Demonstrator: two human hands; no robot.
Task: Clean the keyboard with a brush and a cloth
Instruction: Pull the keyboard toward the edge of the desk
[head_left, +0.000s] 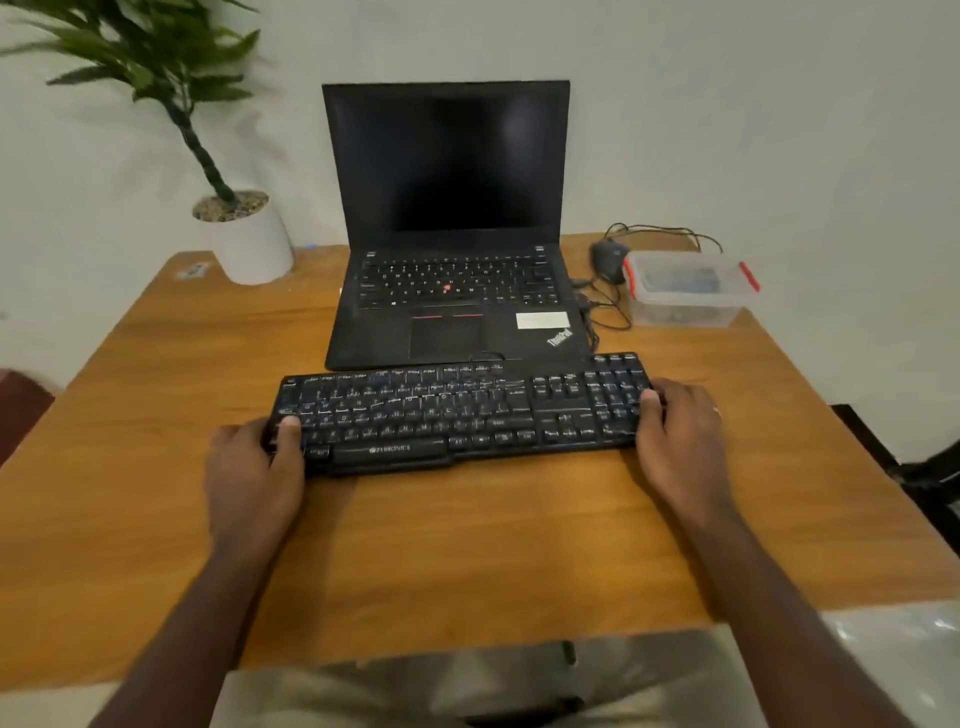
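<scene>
A black full-size keyboard (457, 415) lies across the middle of the wooden table (467, 545), slightly askew, its right end farther from me. My left hand (254, 462) grips its left end, thumb on top of the keys. At the right end my right hand (680, 431) holds the edge the same way, thumb over the number pad. No brush or cloth is in plain sight. A clear plastic box (685, 291) with red clips stands at the back right; something blue shows blurred inside it.
An open black laptop (447, 234) with a dark screen stands just behind the keyboard. A wired black mouse (608, 260) and its cable lie beside the box. A potted plant (249, 234) in a white pot occupies the back left corner.
</scene>
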